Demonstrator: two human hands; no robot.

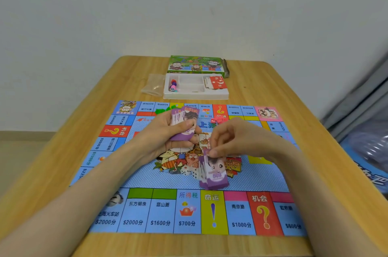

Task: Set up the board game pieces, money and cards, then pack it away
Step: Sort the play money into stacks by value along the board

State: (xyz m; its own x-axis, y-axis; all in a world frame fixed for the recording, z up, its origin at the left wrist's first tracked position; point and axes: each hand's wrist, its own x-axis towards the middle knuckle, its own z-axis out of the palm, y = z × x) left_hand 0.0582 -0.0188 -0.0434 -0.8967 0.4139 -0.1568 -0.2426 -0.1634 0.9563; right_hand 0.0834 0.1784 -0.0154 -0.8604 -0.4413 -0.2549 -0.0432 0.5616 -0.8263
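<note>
So the left hand (168,130) grips a fanned wad of purple paper notes (183,120) above the glossy printed board (147,174), while the right hand (228,141) pinches the top of a second purple stack (214,172) resting mid-board. Behind sit a white moulded plastic tray (196,95) and the green cardboard box (196,64) on the wood-grain table (294,109).

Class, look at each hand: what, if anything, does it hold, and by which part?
The left hand holds a wad of purple notes by its lower half. The right hand pinches the top edge of a second wad.
</note>
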